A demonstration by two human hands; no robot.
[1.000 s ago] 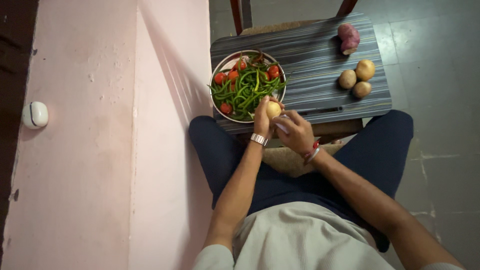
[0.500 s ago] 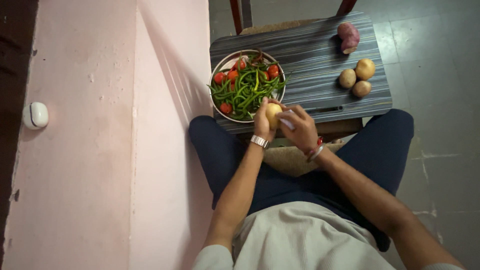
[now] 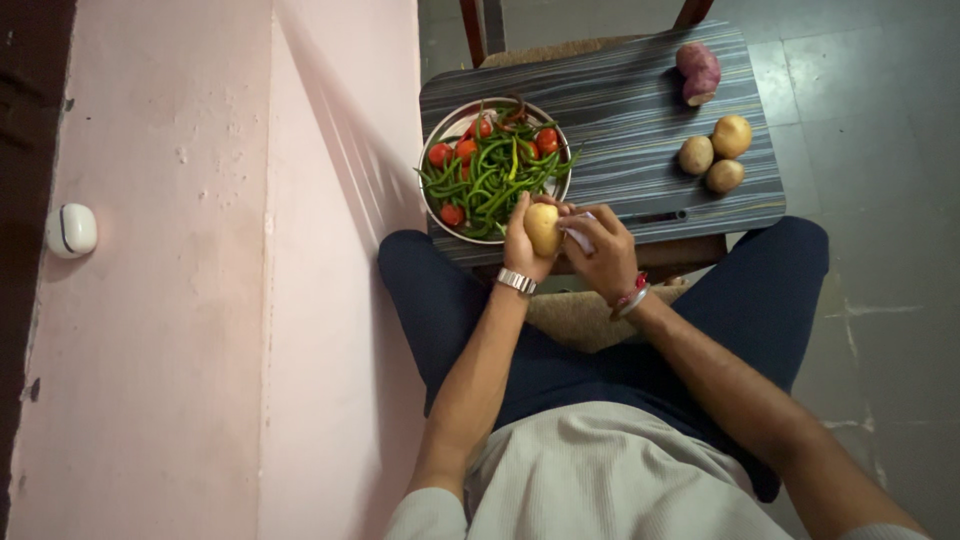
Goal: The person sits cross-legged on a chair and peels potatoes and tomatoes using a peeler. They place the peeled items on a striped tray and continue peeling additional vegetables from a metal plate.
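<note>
Head view, looking straight down: the left hand (image 3: 524, 245) is closed around a potato (image 3: 542, 228), fingers wrapped behind it and the pale yellow side turned up. The right hand (image 3: 600, 250) is curled shut on a small whitish tool (image 3: 577, 236) whose tip touches the potato's right side; what kind of tool it is cannot be told. Both hands meet at the near edge of the board (image 3: 620, 130), just above the person's lap. A metal watch (image 3: 516, 281) sits on the left wrist and a red and white band (image 3: 633, 296) on the right.

Just beyond the left hand, touching distance from the potato, stands a round bowl (image 3: 432, 140) on the board's left part, filled with green beans (image 3: 492, 178) and small tomatoes (image 3: 440, 154). On the far right of the striped board lie three more potatoes (image 3: 714, 155) in a tight cluster, and farther still a purple sweet potato (image 3: 698, 72) near the far edge. A dark slim object (image 3: 660, 216) lies at the board's near edge, right of the hands.

The person sits with dark trousers (image 3: 440, 310) and a light shirt (image 3: 600, 480). A pink wall (image 3: 220, 300) fills the left, with a small white device (image 3: 70, 230) on it. Grey floor (image 3: 880, 200) shows to the right.
</note>
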